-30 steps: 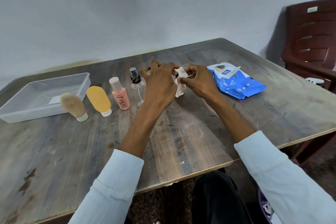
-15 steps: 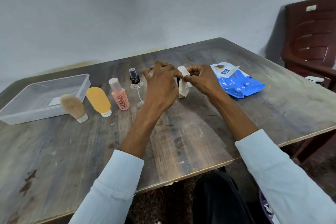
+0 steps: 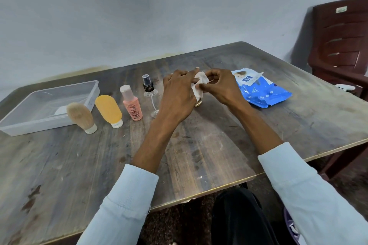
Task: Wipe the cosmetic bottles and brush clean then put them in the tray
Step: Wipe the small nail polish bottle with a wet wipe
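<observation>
Two hands work together over the middle of the wooden table (image 3: pixel 199 155), and we judge that the first wiping step is in hand. The tray (image 3: pixel 93 93) at the far left holds no bottle yet. The blue wipes pack (image 3: pixel 264 93) lies at the right, just beside our right hand (image 3: pixel 223 87). Our left hand (image 3: pixel 177 97) is curled around a small bottle (image 3: pixel 198 103), of which only the golden base shows, and our right hand pinches the white wipe (image 3: pixel 199 85) against it. In a row left of the hands stand the brush (image 3: pixel 80 115), the yellow tube (image 3: pixel 109 110), the pink bottle (image 3: pixel 131 105) and the clear spray bottle (image 3: pixel 149 93), all untouched. Next, we think the wipe must go around the whole small bottle, then the bottle must travel far left, over the row, into the tray. The table is worn and stained; behind it is a pale wall (image 3: pixel 159 6) and, at the far right, a dark red chair (image 3: pixel 338 45).
</observation>
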